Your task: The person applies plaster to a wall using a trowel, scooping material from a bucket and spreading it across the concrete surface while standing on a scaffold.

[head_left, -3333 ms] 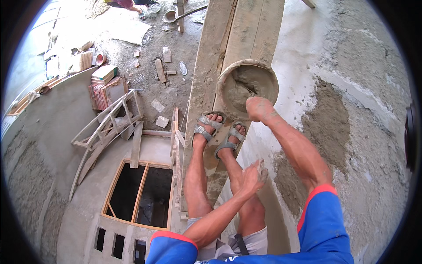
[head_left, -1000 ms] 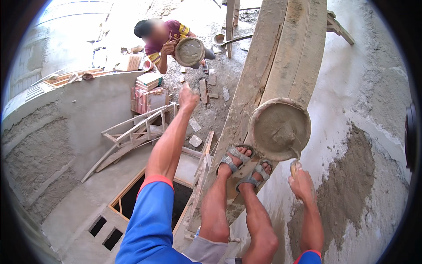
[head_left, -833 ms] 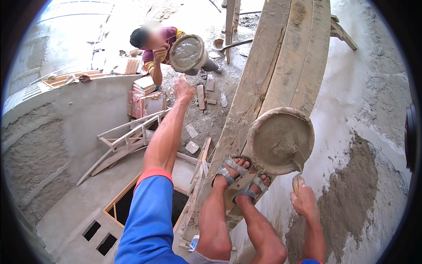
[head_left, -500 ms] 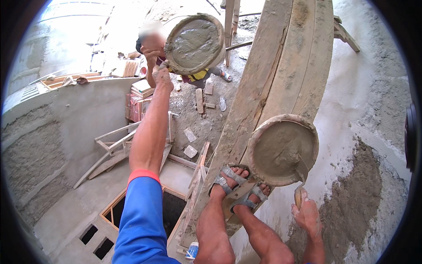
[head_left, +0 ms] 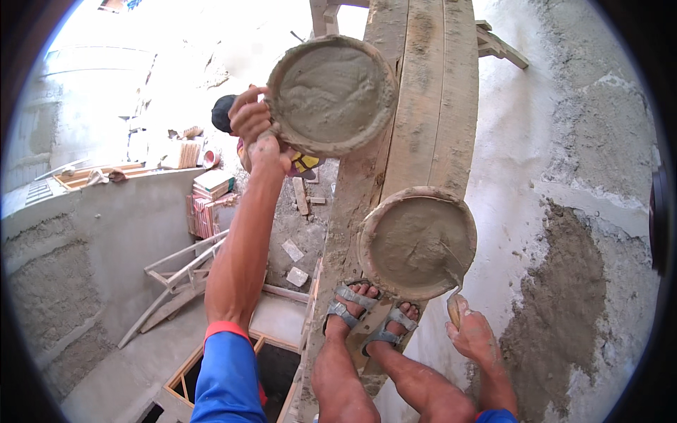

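At the upper middle, a round basin [head_left: 331,150] full of wet grey mortar hangs over the left edge of the planks. My left hand [head_left: 270,149] grips its near left rim, arm stretched out. Just above it, a co-worker's hand [head_left: 247,115] is raised beside the same rim. A second mortar basin [head_left: 364,243] rests on the planks just ahead of my feet. In my right hand [head_left: 474,335] is the wooden handle of a trowel [head_left: 455,310]; its blade lies against the mortar at that basin's right side.
I stand in sandals on a raised plank scaffold [head_left: 416,84]. Below on the left are a framed floor opening [head_left: 278,377], wooden frames [head_left: 183,278] and stacked tiles [head_left: 210,211]. The co-worker in a dark cap [head_left: 223,113] is lower down. A part-plastered wall [head_left: 557,310] runs along the right.
My left hand has brought the upper basin right and nearer, toward the planks. The co-worker's hand has come off the rim or nearly so. My right hand keeps the trowel at the lower basin.
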